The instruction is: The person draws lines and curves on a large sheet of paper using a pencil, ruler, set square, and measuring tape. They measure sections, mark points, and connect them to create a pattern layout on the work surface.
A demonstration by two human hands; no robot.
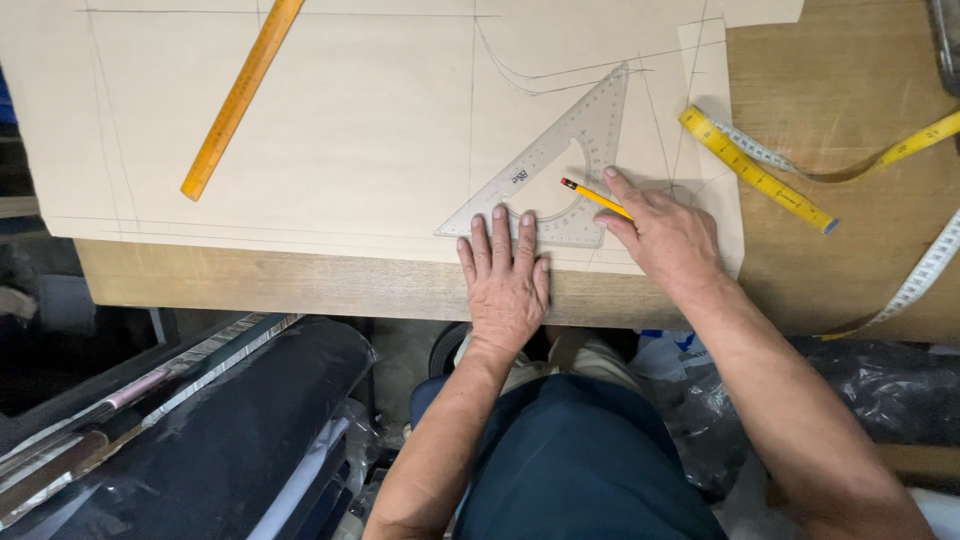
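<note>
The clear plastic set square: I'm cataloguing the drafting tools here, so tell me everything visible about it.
The clear plastic set square is a see-through right triangle with fine graduations along its edges and a curved protractor cut-out in the middle. It lies flat on the pale pattern paper, apex pointing up and away, long edge slanting down to the left. The left hand presses fingertips on its bottom edge. The right hand holds a yellow pencil whose dark end lies over the cut-out.

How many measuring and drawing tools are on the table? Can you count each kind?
Wooden ruler: 1
Clear triangle ruler, under the left hand: 1
Yellow pencil, in the right hand: 1
Tape measure: 1 for sure; the strips further right may belong to it
Total: 4
</note>
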